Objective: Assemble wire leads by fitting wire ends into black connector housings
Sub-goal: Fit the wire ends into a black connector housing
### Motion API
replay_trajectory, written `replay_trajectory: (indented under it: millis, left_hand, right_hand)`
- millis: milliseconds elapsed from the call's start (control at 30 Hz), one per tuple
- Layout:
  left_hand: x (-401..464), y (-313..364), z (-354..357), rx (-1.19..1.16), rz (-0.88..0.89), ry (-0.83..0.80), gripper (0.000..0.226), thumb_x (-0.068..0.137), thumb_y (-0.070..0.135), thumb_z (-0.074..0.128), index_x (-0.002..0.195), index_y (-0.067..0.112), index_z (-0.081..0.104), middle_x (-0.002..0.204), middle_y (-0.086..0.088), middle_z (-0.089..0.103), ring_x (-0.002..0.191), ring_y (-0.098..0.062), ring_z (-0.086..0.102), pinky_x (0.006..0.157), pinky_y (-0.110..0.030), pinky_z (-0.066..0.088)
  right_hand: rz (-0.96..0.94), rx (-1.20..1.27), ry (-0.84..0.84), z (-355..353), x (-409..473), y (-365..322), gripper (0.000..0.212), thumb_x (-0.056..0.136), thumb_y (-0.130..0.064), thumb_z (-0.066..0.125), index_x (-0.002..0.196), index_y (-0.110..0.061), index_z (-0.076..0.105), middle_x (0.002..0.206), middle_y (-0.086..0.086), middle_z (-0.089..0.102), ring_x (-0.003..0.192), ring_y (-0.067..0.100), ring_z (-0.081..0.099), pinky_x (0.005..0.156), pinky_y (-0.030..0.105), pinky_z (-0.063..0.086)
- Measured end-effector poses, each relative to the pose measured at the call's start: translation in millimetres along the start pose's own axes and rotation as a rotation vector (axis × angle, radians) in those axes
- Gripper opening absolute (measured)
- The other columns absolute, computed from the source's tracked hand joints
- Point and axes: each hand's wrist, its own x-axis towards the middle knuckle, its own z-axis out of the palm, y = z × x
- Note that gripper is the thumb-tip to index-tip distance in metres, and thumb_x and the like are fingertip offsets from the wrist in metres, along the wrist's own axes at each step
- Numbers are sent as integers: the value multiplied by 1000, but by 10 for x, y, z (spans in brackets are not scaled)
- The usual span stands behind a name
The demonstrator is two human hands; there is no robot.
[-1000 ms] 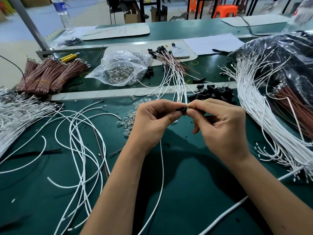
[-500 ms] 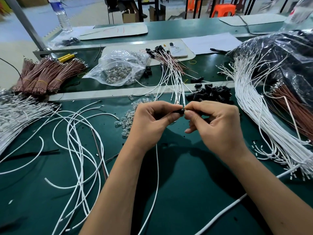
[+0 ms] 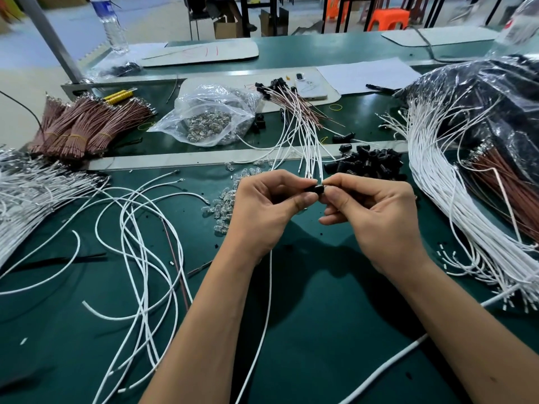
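- The left hand (image 3: 264,212) pinches a small black connector housing (image 3: 315,189) between thumb and forefinger, held up above the green desk (image 3: 320,330).
- The right hand (image 3: 379,220) meets it from the other side, thumb and forefinger pinched at the housing's end; whether they hold a wire end there is too small to tell.
- A white wire (image 3: 267,301) hangs from under the left hand and runs down between the two forearms.
- Just beyond the right hand lies a pile of loose black housings (image 3: 369,164).
- Beyond the left hand, a fan of finished leads (image 3: 297,126) lies on the desk, and small clear bulbs (image 3: 224,205) are scattered just beside the same hand.
- Well to the right of the right hand, a thick bundle of white wires (image 3: 455,205) spills from a plastic bag (image 3: 495,106).
- Left of the left hand, loose white wires (image 3: 140,243) loop over the desk.
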Motion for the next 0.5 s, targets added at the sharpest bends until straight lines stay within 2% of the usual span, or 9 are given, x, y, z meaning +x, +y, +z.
replay_trajectory:
  millis: [100, 233, 400, 500]
  left_hand:
    - [12, -18, -9, 17, 26, -18, 20, 78, -10, 78, 89, 7, 76, 92, -22, 76, 85, -26, 73, 84, -34, 60]
    - [23, -24, 0, 43, 45, -30, 22, 78, -9, 79, 88, 9, 76, 88, -13, 78, 83, -20, 74, 80, -28, 58]
    - [24, -16, -15, 60, 43, -58, 19, 78, -10, 78, 91, 4, 75, 92, -20, 76, 84, -19, 73, 81, -28, 58]
    - [26, -2, -47, 78, 37, -75, 19, 79, -7, 79, 91, 7, 77, 91, -18, 77, 85, -22, 73, 85, -38, 59]
  right_hand:
    - [35, 16, -26, -20, 14, 17, 22, 94, 3, 71, 95, -16, 82, 74, 8, 74, 62, 17, 69, 62, 28, 63]
    - [48, -14, -22, -45, 28, 29, 17, 94, 3, 72, 97, -12, 81, 73, 5, 75, 61, 17, 69, 61, 29, 63]
    - [104, -77, -147, -174, 104, 3, 7, 94, -5, 73, 97, -8, 79, 73, 11, 73, 59, 22, 69, 53, 32, 60]
    - [74, -207, -231, -236, 117, -5, 8, 98, -10, 70, 99, -8, 77, 77, 11, 72, 65, 25, 69, 46, 35, 58]
